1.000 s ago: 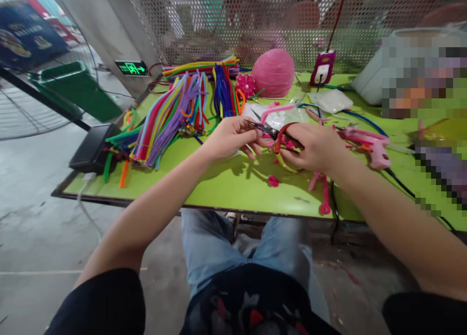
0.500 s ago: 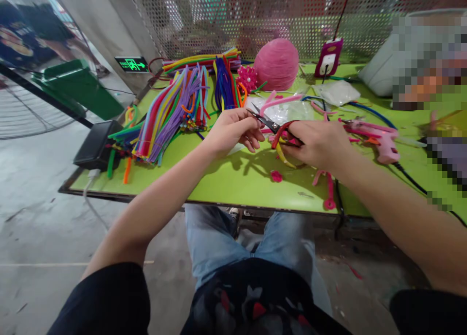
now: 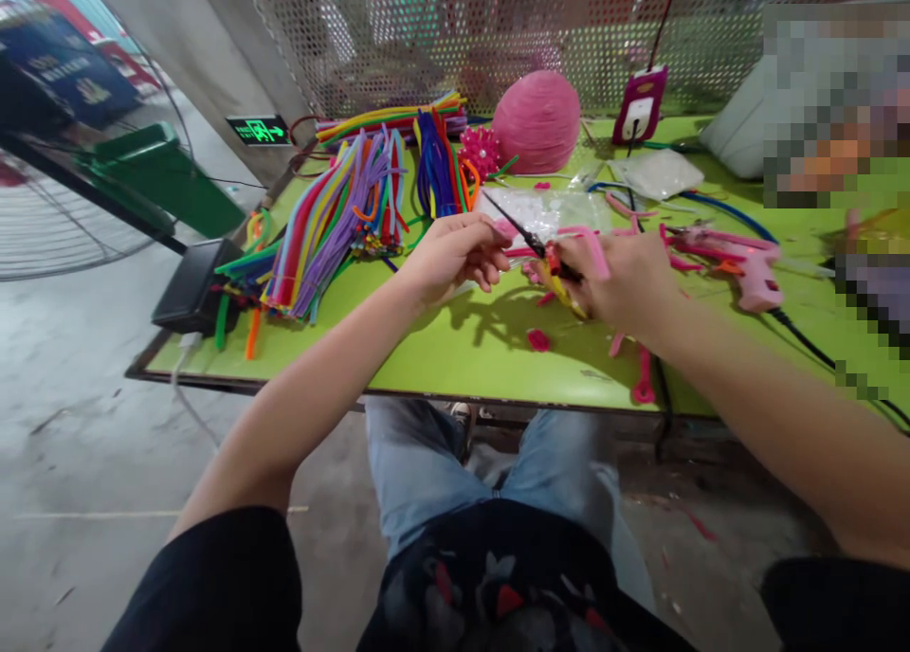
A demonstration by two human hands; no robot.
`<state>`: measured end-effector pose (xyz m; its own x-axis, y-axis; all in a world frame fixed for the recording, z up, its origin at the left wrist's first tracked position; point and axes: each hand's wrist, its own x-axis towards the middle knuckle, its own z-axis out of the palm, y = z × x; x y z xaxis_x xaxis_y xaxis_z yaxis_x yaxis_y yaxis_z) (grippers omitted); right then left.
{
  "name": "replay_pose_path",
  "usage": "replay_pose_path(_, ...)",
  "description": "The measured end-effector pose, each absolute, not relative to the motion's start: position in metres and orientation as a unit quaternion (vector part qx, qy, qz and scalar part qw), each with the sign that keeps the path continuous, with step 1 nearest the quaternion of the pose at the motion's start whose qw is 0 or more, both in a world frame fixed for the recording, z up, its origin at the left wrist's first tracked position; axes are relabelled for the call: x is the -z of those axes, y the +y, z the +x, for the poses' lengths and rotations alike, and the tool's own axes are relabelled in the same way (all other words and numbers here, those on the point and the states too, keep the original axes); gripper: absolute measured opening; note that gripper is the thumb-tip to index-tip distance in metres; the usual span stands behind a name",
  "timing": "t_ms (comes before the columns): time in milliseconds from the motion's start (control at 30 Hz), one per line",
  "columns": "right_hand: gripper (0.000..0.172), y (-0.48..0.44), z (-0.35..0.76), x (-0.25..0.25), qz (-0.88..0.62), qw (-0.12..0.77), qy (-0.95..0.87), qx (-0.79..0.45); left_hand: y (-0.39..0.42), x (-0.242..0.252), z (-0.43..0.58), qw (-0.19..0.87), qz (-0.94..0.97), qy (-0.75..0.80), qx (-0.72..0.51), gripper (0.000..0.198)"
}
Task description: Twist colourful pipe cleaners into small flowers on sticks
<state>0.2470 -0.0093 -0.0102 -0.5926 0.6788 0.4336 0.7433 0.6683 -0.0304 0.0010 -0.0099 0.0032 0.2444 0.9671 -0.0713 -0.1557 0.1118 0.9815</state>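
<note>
My right hand (image 3: 629, 280) grips small scissors (image 3: 527, 234) by their red and yellow handles, the black blades pointing up and left. My left hand (image 3: 455, 252) is curled just left of the blades, its fingertips pinching a short pink pipe cleaner piece (image 3: 506, 228). A longer pink pipe cleaner strip (image 3: 590, 244) lies across the top of my right hand. Both hands hover over the green table (image 3: 455, 349). Small pink offcuts (image 3: 538, 339) lie below them.
A bundle of coloured pipe cleaners (image 3: 341, 216) lies at the left, with a black box (image 3: 195, 287) at the table corner. Behind are a pink ball (image 3: 536, 121), a clear plastic bag (image 3: 551, 211) and a phone on a stand (image 3: 640, 107). A pink glue gun (image 3: 750, 273) lies right.
The scissors' blades have tilted up more steeply. The long pink strip that stood above my left hand now lies over my right hand. My hands stay close together.
</note>
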Motion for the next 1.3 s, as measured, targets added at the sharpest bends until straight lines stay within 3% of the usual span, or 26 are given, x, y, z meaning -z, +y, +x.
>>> replay_pose_path(167,0.041,0.012,0.252,0.007,-0.562,0.189,-0.792,0.149,-0.009,0.001,-0.001,0.593,0.521,0.415,-0.453,0.019)
replay_pose_path(267,0.03,0.02,0.26,0.0,-0.602,0.174,-0.772,0.106,-0.013,0.002,-0.001,0.555,0.562,0.416,-0.451,0.021)
replay_pose_path(367,0.018,0.015,0.26,-0.006,-0.553,0.272,-0.787,-0.003,-0.017,0.002,0.0,0.528,0.602,0.414,-0.433,0.019)
replay_pose_path(433,0.021,0.007,0.252,-0.007,-0.481,0.345,-0.797,-0.121,-0.019,0.002,0.001,0.522,0.618,0.414,-0.418,0.016)
replay_pose_path(600,0.017,-0.006,0.227,0.001,-0.404,0.326,-0.802,-0.296,-0.022,0.004,0.0,0.503,0.645,0.416,-0.397,0.019)
replay_pose_path(833,0.021,-0.016,0.228,-0.005,-0.388,0.296,-0.854,-0.179,-0.027,-0.001,0.0,0.485,0.684,0.395,-0.376,0.038)
replay_pose_path(1100,0.008,-0.015,0.225,-0.008,-0.377,0.224,-0.892,-0.107,-0.025,0.004,0.006,0.472,0.684,0.403,-0.383,0.052)
replay_pose_path(1300,0.022,-0.012,0.226,0.0,-0.384,0.252,-0.886,-0.061,-0.024,0.005,0.007,0.475,0.681,0.377,-0.411,0.041)
